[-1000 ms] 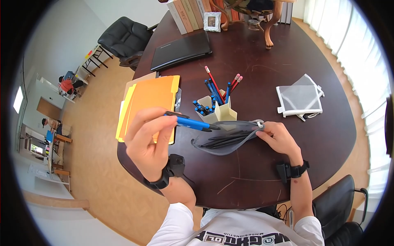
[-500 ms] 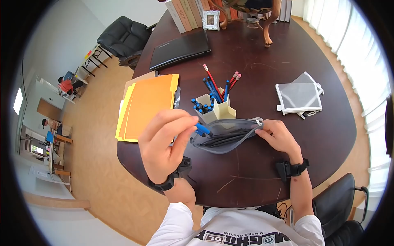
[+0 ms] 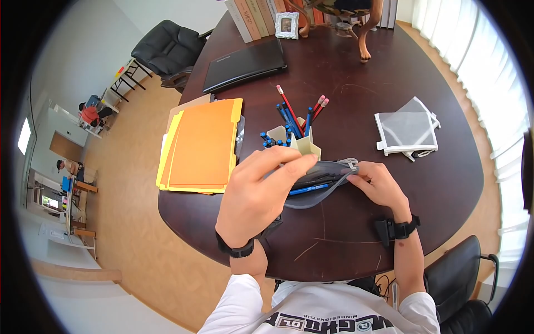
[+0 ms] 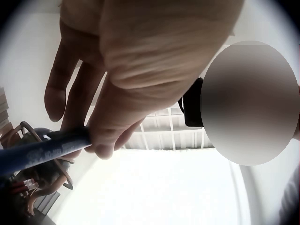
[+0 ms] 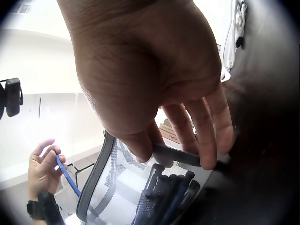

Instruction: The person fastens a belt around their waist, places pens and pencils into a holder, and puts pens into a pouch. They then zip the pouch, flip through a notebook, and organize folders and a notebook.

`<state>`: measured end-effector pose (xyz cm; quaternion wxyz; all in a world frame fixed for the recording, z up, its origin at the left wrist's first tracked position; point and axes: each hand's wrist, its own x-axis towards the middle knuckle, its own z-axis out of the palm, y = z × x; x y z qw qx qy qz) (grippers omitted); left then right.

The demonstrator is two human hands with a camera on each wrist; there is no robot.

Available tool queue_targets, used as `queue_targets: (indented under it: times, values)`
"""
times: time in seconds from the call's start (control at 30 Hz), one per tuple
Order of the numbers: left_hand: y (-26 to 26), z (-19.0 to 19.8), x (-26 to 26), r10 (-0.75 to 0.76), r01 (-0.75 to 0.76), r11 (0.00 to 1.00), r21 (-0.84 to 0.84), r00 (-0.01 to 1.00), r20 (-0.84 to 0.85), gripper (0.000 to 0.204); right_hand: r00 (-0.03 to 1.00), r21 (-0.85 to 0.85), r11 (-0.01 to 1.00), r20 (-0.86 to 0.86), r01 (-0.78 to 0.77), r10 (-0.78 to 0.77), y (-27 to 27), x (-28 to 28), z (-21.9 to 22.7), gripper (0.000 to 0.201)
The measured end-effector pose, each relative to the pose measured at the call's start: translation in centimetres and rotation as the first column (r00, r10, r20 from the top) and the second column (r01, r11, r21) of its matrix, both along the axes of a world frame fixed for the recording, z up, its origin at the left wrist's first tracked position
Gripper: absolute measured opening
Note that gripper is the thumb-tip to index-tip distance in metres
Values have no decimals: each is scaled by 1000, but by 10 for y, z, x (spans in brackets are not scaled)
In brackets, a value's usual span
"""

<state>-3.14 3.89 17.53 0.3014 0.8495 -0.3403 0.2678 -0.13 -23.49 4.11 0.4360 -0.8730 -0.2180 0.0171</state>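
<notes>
In the head view my left hand [image 3: 261, 195] is over the near side of a grey mesh zip pouch [image 3: 324, 197]. Its thumb and fingers pinch a blue pen [image 4: 56, 149], clearest in the left wrist view. From those fingers the pen slants down to the pouch's dark rim in the right wrist view. A length of blue pen also shows inside the pouch, past the left hand's edge. My right hand [image 3: 381, 183] grips the pouch rim at its zip end, thumb against fingers, and the mouth gapes. Several dark pens [image 5: 164, 197] lie bunched inside.
Behind the pouch stands a cream pen cup [image 3: 306, 147] with blue pens and red pencils. Yellow and orange folders [image 3: 206, 147] lie left, a black laptop [image 3: 245, 67] beyond them. White mesh pouches [image 3: 408, 131] are at right. Books [image 3: 250, 22] and a picture frame [image 3: 287, 25] stand behind.
My left hand has moved right, carrying the blue pen from left of the pouch to its mouth. The right hand has kept its grip on the rim.
</notes>
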Motion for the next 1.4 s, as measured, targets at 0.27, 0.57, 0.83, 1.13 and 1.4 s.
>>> queue_targets:
  times: [0.27, 0.57, 0.83, 1.13, 1.4]
  values:
    - [-4, -3, 5, -13, 14, 999, -30, 999, 35, 23, 1000, -9, 1000, -4, 6, -6, 1, -1, 2, 14]
    - [-14, -17, 14, -57, 61, 998, 14, 980, -190, 26, 1000, -16, 1000, -22, 4, -4, 2, -1, 5, 15]
    - [22, -5, 18, 90, -100, 995, -27, 964, -252, 23, 1000, 1, 1000, 1, -9, 9, 0, 1, -3, 18]
    - [58, -29, 53, 295, -347, 936, -59, 865, -406, 27, 1000, -5, 1000, -31, 1, -1, 1, 0, 2, 18]
    - [50, -43, 64, 153, -182, 982, -43, 913, -377, 26, 998, 32, 999, -65, 6, -4, 2, -1, 1, 19]
